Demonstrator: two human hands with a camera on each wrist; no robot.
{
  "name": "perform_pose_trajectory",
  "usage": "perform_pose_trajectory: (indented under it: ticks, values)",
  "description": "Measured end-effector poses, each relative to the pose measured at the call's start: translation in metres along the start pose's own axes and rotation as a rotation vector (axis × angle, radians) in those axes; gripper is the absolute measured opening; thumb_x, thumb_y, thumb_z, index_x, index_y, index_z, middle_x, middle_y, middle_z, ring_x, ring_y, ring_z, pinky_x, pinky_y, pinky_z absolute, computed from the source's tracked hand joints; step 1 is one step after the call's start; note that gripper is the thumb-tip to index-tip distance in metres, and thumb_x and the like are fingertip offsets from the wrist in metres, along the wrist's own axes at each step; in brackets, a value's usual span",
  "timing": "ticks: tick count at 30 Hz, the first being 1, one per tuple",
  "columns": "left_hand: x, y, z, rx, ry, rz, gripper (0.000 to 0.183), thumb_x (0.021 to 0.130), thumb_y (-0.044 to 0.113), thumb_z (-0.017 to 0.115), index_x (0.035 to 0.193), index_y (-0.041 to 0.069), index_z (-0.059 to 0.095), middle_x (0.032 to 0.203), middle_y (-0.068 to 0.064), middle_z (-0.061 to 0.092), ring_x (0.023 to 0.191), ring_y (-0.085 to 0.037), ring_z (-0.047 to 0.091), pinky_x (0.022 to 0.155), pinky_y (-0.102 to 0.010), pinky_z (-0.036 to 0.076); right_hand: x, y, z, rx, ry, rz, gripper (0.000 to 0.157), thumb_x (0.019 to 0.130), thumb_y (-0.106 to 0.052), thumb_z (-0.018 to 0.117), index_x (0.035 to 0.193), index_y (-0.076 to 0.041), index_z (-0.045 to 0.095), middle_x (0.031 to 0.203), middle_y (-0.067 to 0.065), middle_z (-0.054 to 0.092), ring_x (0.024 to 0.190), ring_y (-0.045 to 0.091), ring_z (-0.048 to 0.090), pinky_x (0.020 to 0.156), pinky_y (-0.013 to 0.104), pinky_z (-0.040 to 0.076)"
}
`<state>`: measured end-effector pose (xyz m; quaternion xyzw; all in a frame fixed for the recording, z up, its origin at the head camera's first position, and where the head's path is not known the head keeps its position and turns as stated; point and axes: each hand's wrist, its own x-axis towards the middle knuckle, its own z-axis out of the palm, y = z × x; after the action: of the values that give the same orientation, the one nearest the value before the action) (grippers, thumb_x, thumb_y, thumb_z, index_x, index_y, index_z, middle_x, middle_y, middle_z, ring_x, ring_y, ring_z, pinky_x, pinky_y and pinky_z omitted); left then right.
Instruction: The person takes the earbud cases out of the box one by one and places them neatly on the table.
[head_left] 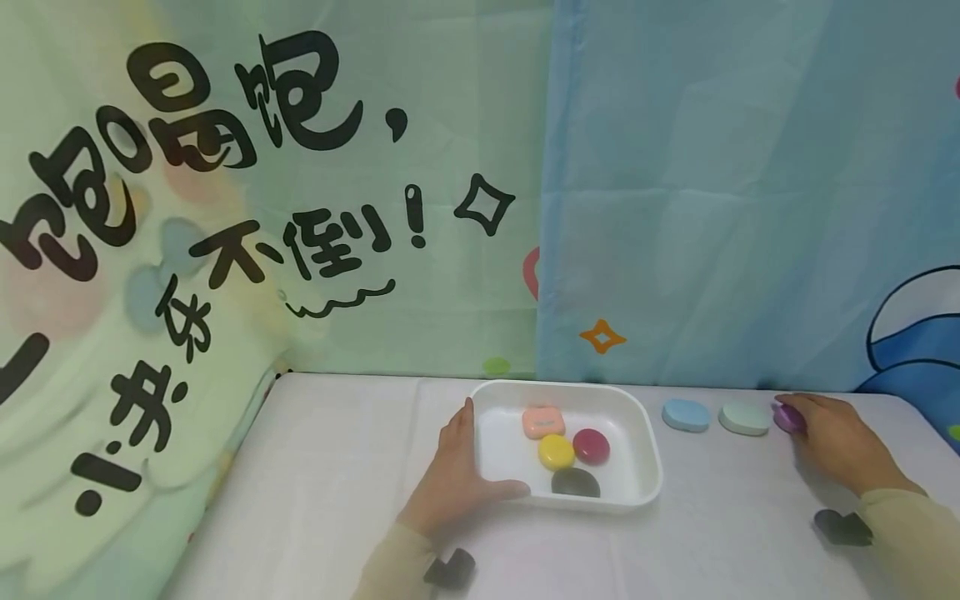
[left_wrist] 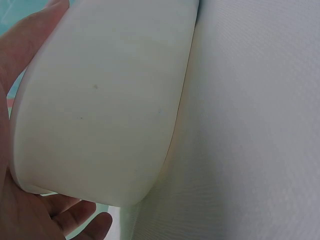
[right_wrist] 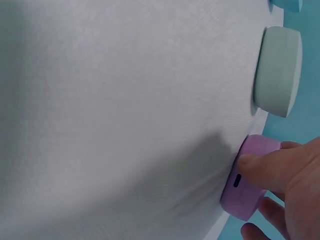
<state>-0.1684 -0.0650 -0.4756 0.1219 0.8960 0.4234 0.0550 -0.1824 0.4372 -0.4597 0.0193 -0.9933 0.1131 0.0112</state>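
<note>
A white rectangular tray lies on the table, and my left hand holds its left end, thumb along the near wall and fingers at the far left corner. In the left wrist view the tray's wall fills the space beside the thumb. Inside are a pink block, a yellow disc, a magenta disc and a grey piece. Toward the right, my right hand pinches a purple rounded piece on the cloth; a small dark slot shows in its side.
A pale green oval piece and a light blue oval piece stand in a row between the tray and my right hand. White cloth covers the table. Printed curtains hang behind the table's back edge.
</note>
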Motion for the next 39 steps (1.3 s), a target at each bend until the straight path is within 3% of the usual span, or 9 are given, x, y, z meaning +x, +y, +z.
perform_pose_trajectory:
  ticks: [6,12,20,25,31,35,39]
  values:
    - [0.000,-0.002,0.001,0.003,0.009,0.010,0.136,0.067,0.063,0.085,0.162,0.008,0.005,0.164,-0.008,0.022,0.145,-0.028,0.027,0.111,-0.049,0.038,-0.001,-0.005,-0.002,-0.006,0.043,-0.021,0.047,0.086,0.004,0.069,0.128,0.015,0.050,0.127,0.043,0.046,0.117,0.063,0.039,0.092,0.075,0.034]
    - [0.000,-0.002,0.002,0.005,0.006,0.009,0.136,0.067,0.063,0.085,0.162,0.009,0.005,0.164,-0.008,0.021,0.146,-0.028,0.026,0.111,-0.048,0.039,-0.005,-0.015,-0.004,0.036,0.098,-0.108,0.039,0.092,0.005,0.062,0.128,0.015,0.051,0.127,0.042,0.048,0.115,0.063,0.040,0.094,0.076,0.032]
    - [0.000,-0.002,0.002,0.001,0.007,0.025,0.136,0.066,0.064,0.084,0.162,0.006,0.008,0.164,-0.010,0.022,0.146,-0.030,0.026,0.111,-0.049,0.038,-0.009,-0.033,-0.002,0.051,0.186,-0.143,0.037,0.088,0.011,0.062,0.125,0.013,0.054,0.126,0.042,0.047,0.112,0.063,0.041,0.091,0.076,0.033]
    - [0.000,-0.001,0.001,-0.006,0.010,0.021,0.135,0.067,0.062,0.085,0.162,0.007,0.007,0.164,-0.009,0.022,0.146,-0.029,0.026,0.111,-0.049,0.038,-0.010,-0.052,-0.005,0.036,0.228,-0.159,0.045,0.079,0.015,0.069,0.122,0.013,0.056,0.124,0.042,0.048,0.111,0.062,0.044,0.089,0.074,0.038]
    - [0.001,-0.003,0.001,0.007,0.010,0.022,0.136,0.067,0.064,0.084,0.162,0.007,0.006,0.164,-0.008,0.022,0.145,-0.028,0.027,0.110,-0.048,0.039,-0.012,-0.082,-0.010,0.036,0.319,-0.248,0.051,0.072,0.015,0.076,0.120,0.010,0.059,0.122,0.038,0.053,0.109,0.059,0.049,0.086,0.071,0.042]
    - [0.001,-0.004,0.001,0.014,0.009,0.019,0.137,0.066,0.065,0.084,0.162,0.005,0.007,0.164,-0.010,0.022,0.145,-0.029,0.027,0.111,-0.048,0.039,-0.012,-0.100,-0.013,0.054,0.361,-0.280,0.051,0.072,0.014,0.077,0.120,0.009,0.060,0.122,0.037,0.054,0.111,0.057,0.048,0.087,0.070,0.042]
    - [0.001,-0.001,0.000,0.012,0.004,0.010,0.135,0.067,0.063,0.085,0.162,0.005,0.008,0.164,-0.011,0.022,0.145,-0.030,0.027,0.110,-0.048,0.039,-0.014,-0.116,-0.014,0.075,0.350,-0.285,0.050,0.075,0.011,0.077,0.122,0.008,0.060,0.123,0.036,0.053,0.113,0.056,0.047,0.088,0.070,0.041]
